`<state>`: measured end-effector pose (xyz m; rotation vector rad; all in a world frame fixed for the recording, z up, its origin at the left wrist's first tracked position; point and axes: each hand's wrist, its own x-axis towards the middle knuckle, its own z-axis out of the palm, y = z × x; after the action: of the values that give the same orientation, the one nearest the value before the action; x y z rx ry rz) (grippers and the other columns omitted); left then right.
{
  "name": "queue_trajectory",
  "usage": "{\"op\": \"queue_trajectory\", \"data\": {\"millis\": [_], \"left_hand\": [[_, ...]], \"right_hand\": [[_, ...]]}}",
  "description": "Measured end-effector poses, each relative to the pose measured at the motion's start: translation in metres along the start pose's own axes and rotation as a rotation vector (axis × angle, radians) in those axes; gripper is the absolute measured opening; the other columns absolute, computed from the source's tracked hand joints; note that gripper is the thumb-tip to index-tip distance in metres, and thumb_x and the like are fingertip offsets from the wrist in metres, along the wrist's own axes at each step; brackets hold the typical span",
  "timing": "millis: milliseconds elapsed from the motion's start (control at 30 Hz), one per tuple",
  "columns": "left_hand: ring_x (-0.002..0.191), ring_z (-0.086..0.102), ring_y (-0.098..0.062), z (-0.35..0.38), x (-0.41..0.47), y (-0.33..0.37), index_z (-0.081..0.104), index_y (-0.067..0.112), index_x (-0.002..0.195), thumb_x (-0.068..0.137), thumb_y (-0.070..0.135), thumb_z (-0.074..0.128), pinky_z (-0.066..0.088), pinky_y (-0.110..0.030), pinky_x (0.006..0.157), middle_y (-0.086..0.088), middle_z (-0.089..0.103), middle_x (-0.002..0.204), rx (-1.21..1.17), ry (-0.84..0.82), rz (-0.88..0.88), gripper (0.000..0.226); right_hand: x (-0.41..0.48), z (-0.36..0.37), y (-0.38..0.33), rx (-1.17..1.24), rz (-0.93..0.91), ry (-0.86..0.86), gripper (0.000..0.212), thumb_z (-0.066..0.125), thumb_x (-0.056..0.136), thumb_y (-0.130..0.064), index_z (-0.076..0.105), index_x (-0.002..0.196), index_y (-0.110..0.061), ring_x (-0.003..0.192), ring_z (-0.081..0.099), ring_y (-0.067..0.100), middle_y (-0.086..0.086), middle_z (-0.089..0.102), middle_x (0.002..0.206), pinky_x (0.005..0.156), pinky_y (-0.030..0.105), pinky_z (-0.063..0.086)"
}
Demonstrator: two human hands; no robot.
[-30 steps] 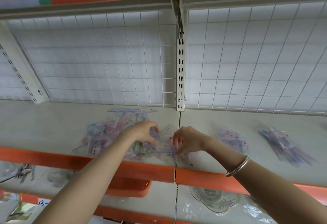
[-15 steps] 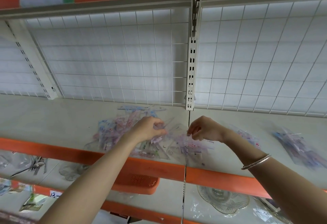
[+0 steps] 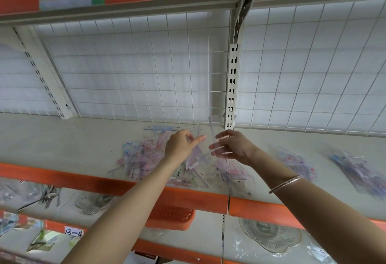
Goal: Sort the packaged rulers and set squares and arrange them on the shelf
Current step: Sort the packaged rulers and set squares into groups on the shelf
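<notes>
– Slippage is my worry in the head view. Both packs are clear and glossy, and they are held up above the mixed heap (image 3: 146, 159) near the front of the shelf (image 3: 62, 138). A loose pinch would drop one straight back in, unsorted.

– Anything besides that?

– A forearm could drag across the heap and nudge packs over the orange lip to the level below. Also, clear film on clear plastic is hard to read, so a piece may land in the wrong one of the two smaller piles: the nearer pile (image 3: 296, 164) or the far pile (image 3: 359, 173), both to the right.

– How are the hands set?

– The left hand (image 3: 180, 145) reaches in from lower left, thumb and fingers pinching a clear pointed piece, probably a set square (image 3: 195, 131), with the index finger stretched toward the other hand. The right hand (image 3: 236, 148), wrist bent, has its fingers curled round a ruler pack (image 3: 214, 125) standing nearly upright. The two hands are close together but apart.
</notes>
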<state>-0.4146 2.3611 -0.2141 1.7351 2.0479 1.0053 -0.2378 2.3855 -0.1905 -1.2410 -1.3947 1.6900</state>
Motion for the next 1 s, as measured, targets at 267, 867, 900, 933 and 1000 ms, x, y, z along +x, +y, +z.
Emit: {"op": "queue_trajectory", "data": {"millis": [267, 867, 900, 933, 1000], "left_hand": [[0.078, 0.058, -0.019, 0.005, 0.008, -0.001, 0.061, 0.009, 0.098, 0.085, 0.049, 0.063, 0.045, -0.028, 0.071, 0.0, 0.058, 0.078, -0.263, -0.017, -0.115, 0.042], [0.113, 0.051, -0.021, 0.0, 0.011, -0.015, 0.038, 0.008, 0.142, 0.076, 0.053, 0.071, 0.042, -0.03, 0.09, -0.003, 0.051, 0.131, 0.245, -0.259, -0.172, 0.087], [0.122, 0.047, -0.026, 0.005, 0.01, -0.015, 0.028, 0.009, 0.147, 0.069, 0.066, 0.07, 0.043, -0.036, 0.096, -0.006, 0.046, 0.138, 0.302, -0.3, -0.21, 0.105], [0.129, 0.041, -0.031, 0.009, 0.008, -0.013, 0.018, 0.012, 0.151, 0.063, 0.074, 0.067, 0.043, -0.042, 0.1, -0.011, 0.039, 0.145, 0.358, -0.329, -0.247, 0.118], [0.135, 0.031, -0.036, 0.015, 0.005, -0.007, 0.008, 0.014, 0.152, 0.064, 0.076, 0.065, 0.04, -0.046, 0.102, -0.016, 0.029, 0.15, 0.459, -0.326, -0.29, 0.122]], "right_hand": [[0.002, 0.026, 0.003, 0.201, 0.02, -0.044, 0.029, 0.046, 0.095, 0.002, 0.043, 0.124, -0.001, 0.072, 0.063, 0.027, 0.016, 0.061, 0.087, 0.071, 0.041, 0.057], [0.025, 0.01, 0.005, -0.012, -0.039, 0.32, 0.03, 0.048, 0.089, 0.012, 0.053, 0.112, -0.006, 0.065, 0.062, 0.022, 0.012, 0.062, 0.084, 0.06, 0.034, 0.056], [0.025, 0.008, 0.006, -0.016, -0.037, 0.321, 0.03, 0.048, 0.089, 0.013, 0.053, 0.112, -0.006, 0.065, 0.062, 0.022, 0.012, 0.062, 0.083, 0.06, 0.034, 0.056], [0.025, 0.006, 0.007, -0.019, -0.033, 0.32, 0.031, 0.048, 0.088, 0.013, 0.053, 0.112, -0.006, 0.065, 0.063, 0.022, 0.011, 0.062, 0.082, 0.06, 0.034, 0.056], [0.024, 0.002, 0.009, -0.032, -0.025, 0.32, 0.031, 0.049, 0.088, 0.014, 0.054, 0.111, -0.006, 0.065, 0.063, 0.022, 0.011, 0.063, 0.082, 0.06, 0.035, 0.057]]}}
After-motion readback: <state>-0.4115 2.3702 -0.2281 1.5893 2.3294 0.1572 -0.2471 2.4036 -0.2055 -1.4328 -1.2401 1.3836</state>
